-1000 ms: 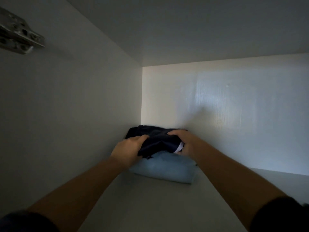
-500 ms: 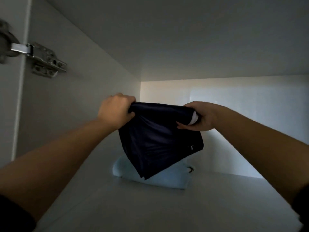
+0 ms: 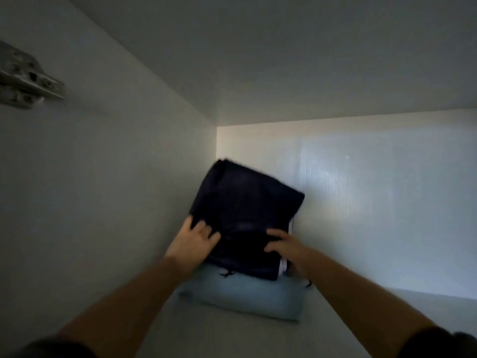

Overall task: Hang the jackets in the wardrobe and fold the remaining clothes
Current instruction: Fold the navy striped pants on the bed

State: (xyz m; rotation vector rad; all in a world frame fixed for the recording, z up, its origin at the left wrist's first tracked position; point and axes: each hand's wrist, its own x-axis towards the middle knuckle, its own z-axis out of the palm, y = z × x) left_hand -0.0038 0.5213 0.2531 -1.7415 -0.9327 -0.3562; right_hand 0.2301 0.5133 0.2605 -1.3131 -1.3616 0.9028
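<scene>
two folded garments sit stacked in the back left corner of a wardrobe shelf (image 3: 232,337): one dark navy garment (image 3: 245,215) on top of one light blue garment (image 3: 245,298). the navy one lies askew, its far corner up near the meeting of the left side wall (image 3: 103,189) and the back wall (image 3: 374,202), and its near edge stops short of the blue one's front fold, so a band of blue shows below it. the left hand (image 3: 193,244) lies on the navy garment's near left edge with fingers spread and flat, gripping nothing. the right hand (image 3: 286,249) rests on its near right part, fingers stretched out across the cloth, likewise not closed round it. a narrow white strip (image 3: 283,267) shows along the navy garment's right edge; it is too blurred to tell whether it carries any writing. the stack is just beside the left wall, while to its right the shelf runs on bare toward the frame's edge, and the top panel (image 3: 284,47) is well above the pile. one metal hinge (image 3: 25,81) is fixed high on the left wall, near the front.
</scene>
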